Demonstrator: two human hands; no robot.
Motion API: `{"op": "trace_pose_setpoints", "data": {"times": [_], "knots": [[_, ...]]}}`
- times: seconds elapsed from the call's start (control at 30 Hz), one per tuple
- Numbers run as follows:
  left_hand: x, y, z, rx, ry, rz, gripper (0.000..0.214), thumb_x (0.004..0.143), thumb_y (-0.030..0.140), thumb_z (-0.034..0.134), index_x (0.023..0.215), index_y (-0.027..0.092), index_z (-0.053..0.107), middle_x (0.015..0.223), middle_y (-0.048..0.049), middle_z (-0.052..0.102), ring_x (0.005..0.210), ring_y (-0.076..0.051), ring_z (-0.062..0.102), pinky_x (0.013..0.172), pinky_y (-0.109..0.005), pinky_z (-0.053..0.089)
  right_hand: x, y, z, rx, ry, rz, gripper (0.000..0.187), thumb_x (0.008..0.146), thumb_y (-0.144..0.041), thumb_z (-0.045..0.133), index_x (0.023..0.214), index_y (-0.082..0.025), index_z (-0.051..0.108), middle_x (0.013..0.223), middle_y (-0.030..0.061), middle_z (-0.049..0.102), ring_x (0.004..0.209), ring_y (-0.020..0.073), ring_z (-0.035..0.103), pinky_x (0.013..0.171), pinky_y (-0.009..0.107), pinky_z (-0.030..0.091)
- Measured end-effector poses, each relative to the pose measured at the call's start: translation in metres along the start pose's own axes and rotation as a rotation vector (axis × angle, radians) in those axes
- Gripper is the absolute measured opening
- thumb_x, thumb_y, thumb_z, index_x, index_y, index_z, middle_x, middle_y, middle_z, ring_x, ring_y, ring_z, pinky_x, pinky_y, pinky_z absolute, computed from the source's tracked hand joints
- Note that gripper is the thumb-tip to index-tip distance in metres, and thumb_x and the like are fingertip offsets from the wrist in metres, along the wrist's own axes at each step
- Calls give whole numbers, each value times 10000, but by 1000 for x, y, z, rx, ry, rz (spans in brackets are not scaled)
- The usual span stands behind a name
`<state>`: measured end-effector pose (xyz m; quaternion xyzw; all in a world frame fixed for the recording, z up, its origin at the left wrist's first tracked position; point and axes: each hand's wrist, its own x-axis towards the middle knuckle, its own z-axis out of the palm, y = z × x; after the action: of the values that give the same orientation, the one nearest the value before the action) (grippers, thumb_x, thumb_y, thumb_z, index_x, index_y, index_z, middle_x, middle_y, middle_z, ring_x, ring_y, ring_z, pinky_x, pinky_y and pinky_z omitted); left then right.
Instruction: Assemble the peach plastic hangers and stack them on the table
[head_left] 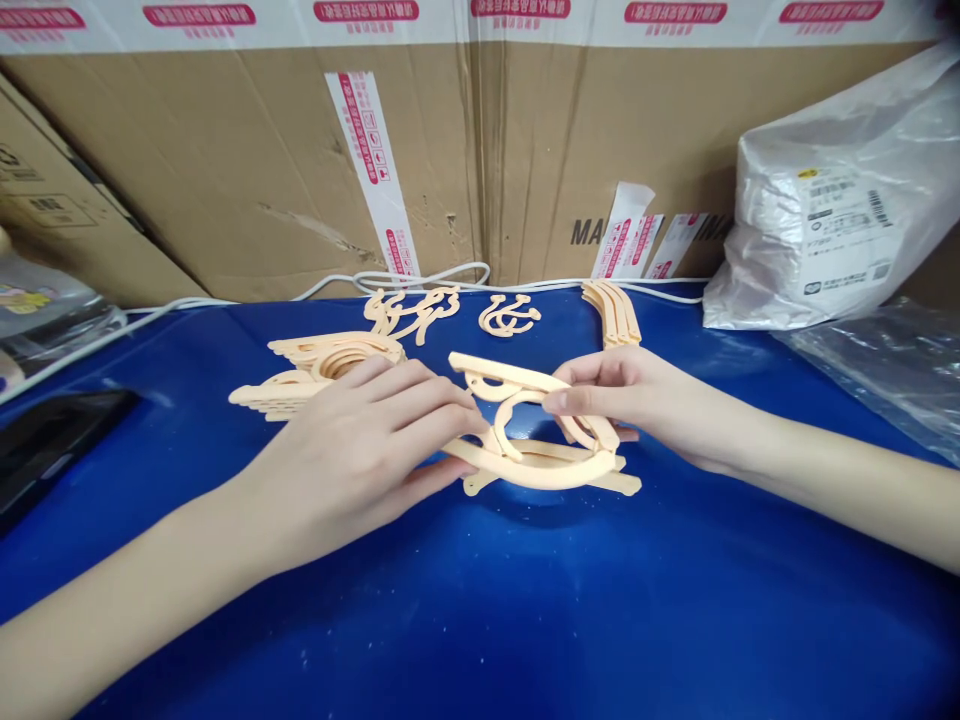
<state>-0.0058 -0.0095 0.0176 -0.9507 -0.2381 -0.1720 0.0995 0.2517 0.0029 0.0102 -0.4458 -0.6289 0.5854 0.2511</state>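
Observation:
Both hands hold a beige plastic folding hanger (556,470), made up of curved arms around an open ring shape, just over the blue table. My left hand (352,440) grips its left end, fingers closed and thumb tucked out of sight. On the upper right part, my right hand (630,395) pinches the hanger between thumb and fingers. Behind my left hand lies a stack of similar beige hanger pieces (292,352), partly covered by it. Loose beige hook-shaped pieces (510,316) and a bundle of curved arms (611,308) lie farther back.
Tall cardboard boxes (247,170) wall off the back of the blue table (480,620). A white cable (330,290) runs along their base. At right stands a white plastic parcel bag (810,240); a dark phone (60,440) lies at left.

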Motion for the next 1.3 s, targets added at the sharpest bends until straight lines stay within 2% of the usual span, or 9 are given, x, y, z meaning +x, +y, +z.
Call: {"op": "trace_pose_setpoints", "data": {"times": [0.1, 0.47, 0.77, 0.87, 0.97, 1.03, 1.1, 1.2, 1.3], "knots": [[-2, -1, 3, 32, 13, -5, 153, 965, 310, 521, 1032, 212, 617, 1049, -22, 684, 941, -208, 591, 843, -353, 396, 0, 2, 2, 29, -52, 5, 282, 774, -417, 716, 724, -152, 633, 584, -33, 532, 472, 54, 353, 414, 214, 211], [0, -4, -2, -48, -1, -24, 149, 957, 349, 542, 944, 228, 628, 1014, -3, 682, 926, -196, 580, 836, -351, 401, 1, 6, 5, 73, -69, 2, 288, 756, -420, 743, 801, -143, 677, 649, -24, 593, 509, 57, 408, 461, 216, 276], [-1, -5, -9, -175, -125, -2, 121, 973, 276, 512, 978, 235, 626, 1077, -4, 647, 955, -171, 575, 816, -304, 429, -1, 6, 7, 67, -72, -21, 264, 734, -392, 767, 793, -155, 669, 664, -30, 604, 547, 69, 468, 482, 210, 318], [-1, -6, -9, -90, -24, 24, 123, 962, 302, 533, 958, 220, 624, 1059, -31, 625, 953, -196, 562, 815, -334, 426, -2, 4, 7, 59, -80, -23, 258, 759, -394, 747, 784, -154, 657, 645, -35, 592, 532, 63, 455, 473, 207, 307], [0, -7, -10, -40, 64, 32, 238, 951, 380, 544, 1123, 225, 597, 1144, -67, 591, 1026, -226, 557, 853, -366, 427, -3, 3, 6, 55, -103, -32, 247, 786, -382, 730, 792, -148, 650, 654, -35, 592, 540, 59, 460, 478, 201, 309], [0, -6, -11, -48, 20, 14, 344, 945, 409, 546, 1252, 254, 534, 1280, -68, 549, 1126, -236, 543, 917, -372, 421, -3, 4, 5, 40, -130, -53, 248, 809, -386, 711, 831, -145, 655, 672, -31, 598, 551, 61, 470, 481, 199, 316], [-1, -6, -13, -57, -42, -20, 359, 927, 425, 569, 1248, 269, 527, 1359, -47, 517, 1188, -246, 524, 973, -376, 404, -4, 6, 5, 16, -151, -80, 252, 834, -396, 686, 860, -147, 654, 679, -29, 604, 557, 65, 476, 482, 200, 321], [-2, -7, -14, -33, -80, -41, 377, 881, 487, 607, 1177, 260, 551, 1323, -34, 559, 1162, -266, 543, 994, -401, 386, -5, 8, 5, -8, -147, -116, 230, 855, -383, 667, 833, -155, 645, 675, -29, 612, 567, 69, 491, 493, 200, 343], [-3, -8, -14, -16, -82, -22, 415, 864, 516, 611, 1185, 260, 550, 1271, -41, 595, 1123, -273, 563, 986, -415, 384, -5, 9, 5, 11, -155, -133, 192, 861, -353, 665, 843, -162, 660, 690, -27, 633, 594, 75, 533, 527, 197, 391]]}}
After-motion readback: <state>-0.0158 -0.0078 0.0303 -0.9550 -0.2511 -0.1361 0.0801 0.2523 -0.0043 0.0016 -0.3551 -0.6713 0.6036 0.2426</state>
